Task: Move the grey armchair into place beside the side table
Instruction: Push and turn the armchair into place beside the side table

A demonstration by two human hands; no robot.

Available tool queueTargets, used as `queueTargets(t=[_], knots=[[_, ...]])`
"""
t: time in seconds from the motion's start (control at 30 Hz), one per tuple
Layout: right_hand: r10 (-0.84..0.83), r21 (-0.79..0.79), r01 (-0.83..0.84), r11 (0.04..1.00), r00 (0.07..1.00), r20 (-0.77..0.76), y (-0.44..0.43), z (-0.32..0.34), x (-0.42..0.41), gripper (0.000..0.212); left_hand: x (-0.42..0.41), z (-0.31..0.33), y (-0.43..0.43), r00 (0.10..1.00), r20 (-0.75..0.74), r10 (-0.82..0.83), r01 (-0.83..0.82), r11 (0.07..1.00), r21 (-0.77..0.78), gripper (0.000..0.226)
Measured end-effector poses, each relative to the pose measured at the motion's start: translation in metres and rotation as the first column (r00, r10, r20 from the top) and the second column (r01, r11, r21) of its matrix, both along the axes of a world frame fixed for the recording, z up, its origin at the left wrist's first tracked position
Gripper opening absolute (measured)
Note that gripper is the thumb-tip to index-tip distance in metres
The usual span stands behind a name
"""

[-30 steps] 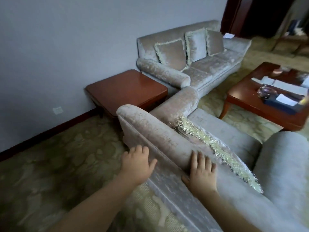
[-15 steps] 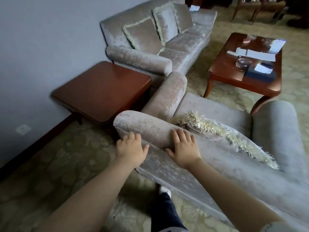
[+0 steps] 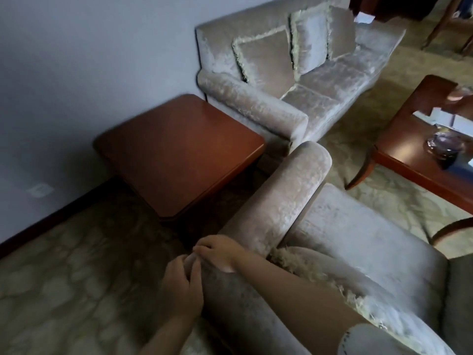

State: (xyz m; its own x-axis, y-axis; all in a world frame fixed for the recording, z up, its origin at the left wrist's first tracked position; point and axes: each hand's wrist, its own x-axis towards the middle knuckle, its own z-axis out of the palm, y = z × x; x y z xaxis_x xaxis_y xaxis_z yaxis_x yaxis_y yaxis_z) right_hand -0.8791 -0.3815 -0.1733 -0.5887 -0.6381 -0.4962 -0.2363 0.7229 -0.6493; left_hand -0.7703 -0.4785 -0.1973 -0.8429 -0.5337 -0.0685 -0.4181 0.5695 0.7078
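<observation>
Change: both hands have moved off the backrest [image 3: 230,303] top to its left corner.
Left hand [image 3: 181,288]: fingers curled round that corner, gripping.
Right hand [image 3: 217,254]: curled over the corner top, gripping.
Grey armchair [image 3: 358,239]: near right, rolled armrest [image 3: 289,196] just beside the side table [image 3: 176,155]; probably a final nudge.
Materials: crushed-velvet upholstery; glossy reddish wood, square top.

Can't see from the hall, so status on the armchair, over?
Left hand, right hand grip grey armchair back corner. Its arm runs alongside side table, small gap. Sofa close ahead.
</observation>
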Motion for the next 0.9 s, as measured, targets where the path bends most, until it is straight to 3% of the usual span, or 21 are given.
queueTargets(t=[0.1,0.2,0.3,0.4,0.5,0.57,0.67,0.8,0.9], knots=[[-0.025,-0.026,0.026,0.999,0.999,0.038,0.001,-0.008,-0.007,0.043,-0.002,-0.007,-0.006,0.993,0.073,-0.09,0.097,0.99,-0.105,0.025],[-0.025,-0.044,0.027,0.999,0.999,0.041,0.004,-0.01,-0.008,0.044,-0.011,-0.004,-0.023,0.928,0.176,-0.328,0.366,0.893,-0.261,0.046],[-0.088,-0.078,0.089,0.993,0.996,0.009,0.002,-0.011,-0.005,0.039,-0.025,0.007,-0.038,0.778,0.276,-0.564,0.628,0.694,-0.353,0.072],[-0.268,-0.12,0.263,0.957,0.963,-0.027,0.005,-0.007,0.005,0.033,-0.039,0.011,-0.048,0.62,0.351,-0.702,0.774,0.475,-0.418,0.07],[-0.462,-0.104,0.451,0.887,0.873,-0.156,0.016,-0.003,0.025,0.03,-0.054,0.017,-0.06,0.387,0.455,-0.802,0.884,0.183,-0.429,0.066],[-0.584,-0.012,0.597,0.802,0.779,-0.228,0.023,0.0,0.044,0.033,-0.066,0.023,-0.069,0.273,0.496,-0.824,0.912,0.057,-0.406,0.061],[-0.683,0.174,0.788,0.591,0.604,-0.411,0.029,0.006,0.08,0.038,-0.083,0.033,-0.078,0.102,0.501,-0.86,0.883,-0.155,-0.444,0.065],[-0.694,0.18,0.948,0.262,0.315,-0.647,0.028,0.011,0.146,0.046,-0.118,0.048,-0.055,-0.121,0.519,-0.846,0.776,-0.407,-0.482,0.07],[-0.681,0.087,0.988,0.124,0.149,-0.717,0.016,0.013,0.175,0.051,-0.137,0.051,-0.008,-0.222,0.503,-0.835,0.704,-0.494,-0.51,0.061]])
